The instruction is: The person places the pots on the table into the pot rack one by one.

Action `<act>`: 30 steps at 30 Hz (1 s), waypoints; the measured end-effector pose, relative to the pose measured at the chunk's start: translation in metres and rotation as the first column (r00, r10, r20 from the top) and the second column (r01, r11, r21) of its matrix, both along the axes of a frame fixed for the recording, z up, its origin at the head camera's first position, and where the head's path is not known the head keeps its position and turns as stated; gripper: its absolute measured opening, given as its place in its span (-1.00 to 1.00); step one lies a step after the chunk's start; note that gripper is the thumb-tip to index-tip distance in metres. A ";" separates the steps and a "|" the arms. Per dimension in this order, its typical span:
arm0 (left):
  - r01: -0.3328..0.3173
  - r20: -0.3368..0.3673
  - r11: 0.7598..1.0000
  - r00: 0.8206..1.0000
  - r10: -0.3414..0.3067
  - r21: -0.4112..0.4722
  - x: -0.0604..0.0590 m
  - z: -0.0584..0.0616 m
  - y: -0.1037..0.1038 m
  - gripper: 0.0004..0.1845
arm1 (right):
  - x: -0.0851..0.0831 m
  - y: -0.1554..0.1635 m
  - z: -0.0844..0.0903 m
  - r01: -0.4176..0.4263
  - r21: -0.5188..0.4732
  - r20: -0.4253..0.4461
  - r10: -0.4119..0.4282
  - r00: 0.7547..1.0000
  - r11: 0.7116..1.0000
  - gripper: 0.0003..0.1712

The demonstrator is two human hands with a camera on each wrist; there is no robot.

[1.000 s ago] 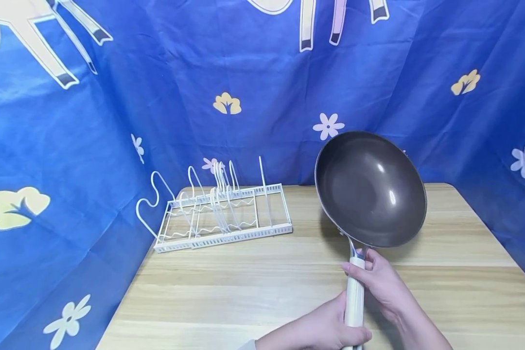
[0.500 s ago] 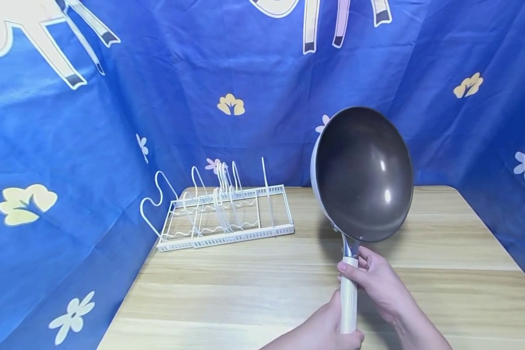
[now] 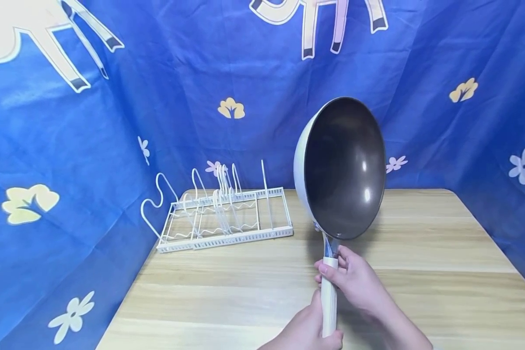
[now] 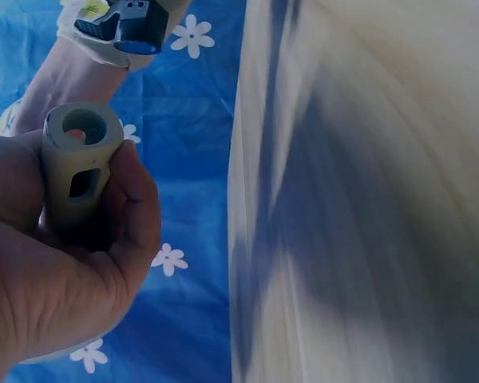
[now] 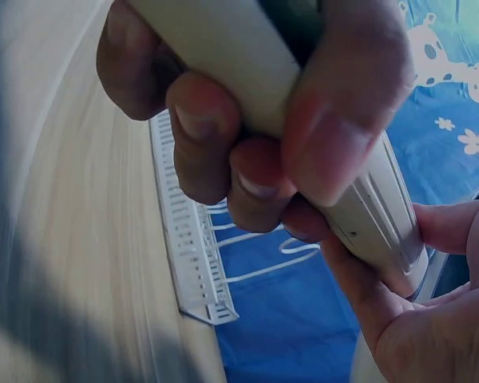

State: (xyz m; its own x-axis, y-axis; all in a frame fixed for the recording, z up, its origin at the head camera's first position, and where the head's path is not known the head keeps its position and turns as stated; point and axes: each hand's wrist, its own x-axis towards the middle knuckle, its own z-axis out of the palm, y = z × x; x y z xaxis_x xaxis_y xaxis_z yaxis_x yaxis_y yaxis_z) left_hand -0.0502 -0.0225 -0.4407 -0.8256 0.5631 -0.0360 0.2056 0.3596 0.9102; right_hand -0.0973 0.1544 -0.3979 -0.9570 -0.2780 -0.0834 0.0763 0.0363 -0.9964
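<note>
A wok (image 3: pixel 347 170) with a dark inside and a whitish outside is held up above the table, tilted so its hollow faces me and slightly right. Its cream handle (image 3: pixel 329 296) points down toward me. Near the metal neck, my right hand (image 3: pixel 356 282) grips the handle, thumb across its front; the right wrist view shows the fingers (image 5: pixel 203 132) curled round it. Lower down, my left hand (image 3: pixel 308 325) holds the handle near its end. The handle's hollow butt (image 4: pixel 76 163) pokes out of that hand in the left wrist view.
A white wire rack (image 3: pixel 225 238) with upright dividers stands at the table's back left. The wooden table (image 3: pixel 227 291) is bordered by blue patterned cloth (image 3: pixel 192 78) at the back and sides. A wrist camera (image 4: pixel 136 28) shows on the other arm.
Both hands have moved the wok left while keeping hold of its handle. Its bowl has risen and turned, so more of the pale outer side shows.
</note>
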 end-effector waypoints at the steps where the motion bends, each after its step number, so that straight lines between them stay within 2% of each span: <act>1: -0.004 -0.024 1.000 1.000 0.004 -0.008 0.001 -0.001 -0.002 -0.22 | 0.000 -0.002 0.000 -0.008 -0.010 -0.003 0.008 1.000 1.000 -0.51; 6: -0.045 -0.146 0.998 0.989 0.039 -0.042 0.004 -0.004 -0.012 -0.31 | 0.000 -0.013 -0.002 -0.065 -0.063 -0.024 0.063 0.998 0.996 -0.51; 10: -0.099 -0.190 0.994 0.978 0.088 -0.047 0.007 -0.006 -0.018 -0.34 | -0.001 -0.019 -0.001 -0.104 -0.107 -0.035 0.101 0.994 0.989 -0.48; 15: -0.159 -0.264 0.986 0.954 0.142 -0.044 0.010 -0.009 -0.025 -0.35 | -0.003 -0.028 0.000 -0.158 -0.151 -0.062 0.150 0.987 0.976 -0.40; 18: -0.186 -0.324 0.982 0.931 0.167 -0.028 0.011 -0.010 -0.029 -0.16 | -0.004 -0.033 0.001 -0.184 -0.162 -0.084 0.173 0.981 0.969 -0.32; 21: -0.218 -0.401 0.976 0.895 0.193 -0.017 0.012 -0.011 -0.031 0.04 | -0.006 -0.037 0.004 -0.209 -0.170 -0.103 0.194 0.976 0.963 -0.28; 25: -0.263 -0.477 0.965 0.848 0.230 -0.002 0.013 -0.012 -0.036 0.05 | -0.011 -0.042 0.007 -0.266 -0.195 -0.133 0.243 0.961 0.944 -0.31; 27: -0.268 -0.477 0.963 0.846 0.240 0.010 0.013 -0.011 -0.039 0.03 | -0.013 -0.045 0.008 -0.301 -0.212 -0.152 0.273 0.950 0.930 -0.34; 30: -0.243 -0.429 0.970 0.874 0.228 0.022 0.011 -0.008 -0.043 0.02 | -0.016 -0.047 0.010 -0.358 -0.237 -0.188 0.319 0.929 0.903 -0.39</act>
State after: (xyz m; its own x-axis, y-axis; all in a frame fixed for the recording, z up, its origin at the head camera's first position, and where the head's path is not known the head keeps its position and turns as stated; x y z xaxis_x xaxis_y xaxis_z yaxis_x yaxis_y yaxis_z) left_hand -0.0389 -0.0657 -0.4483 -0.8733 0.3545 0.3340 0.4757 0.4734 0.7413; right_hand -0.1135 0.1070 -0.3879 -0.7974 -0.5800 0.1666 -0.0366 -0.2291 -0.9727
